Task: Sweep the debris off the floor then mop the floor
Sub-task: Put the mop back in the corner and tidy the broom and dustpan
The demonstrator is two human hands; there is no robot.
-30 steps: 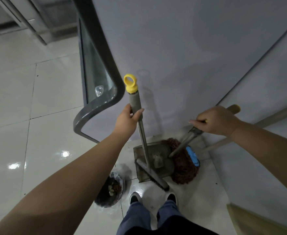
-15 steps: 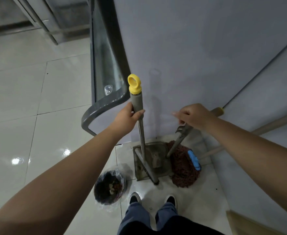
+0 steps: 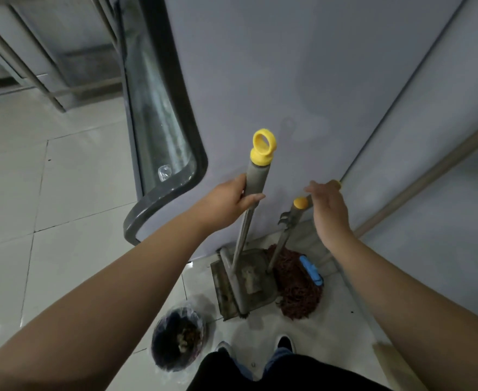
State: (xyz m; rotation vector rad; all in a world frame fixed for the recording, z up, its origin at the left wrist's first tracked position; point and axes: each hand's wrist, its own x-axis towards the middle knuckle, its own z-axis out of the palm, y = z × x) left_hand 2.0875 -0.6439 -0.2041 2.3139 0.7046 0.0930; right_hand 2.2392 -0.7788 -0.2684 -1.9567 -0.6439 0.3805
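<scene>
The left hand (image 3: 229, 200) grips the grey broom handle (image 3: 256, 179) under its yellow cap. The right hand (image 3: 326, 207) is relaxed, fingers loose, beside the dustpan handle (image 3: 291, 218); contact is hard to make out. The dustpan (image 3: 240, 283) stands on the floor (image 3: 63, 207) at the wall, partly hiding the broom head. The mop (image 3: 297, 286) lies beside it, its stick covered by the right arm. A bin (image 3: 178, 338) stands near the feet.

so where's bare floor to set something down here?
Free: pale floor tiles left of the glass panel. Crowded: the corner with grey dustpan, red-brown mop head and lined bin beside the shoes.
</scene>
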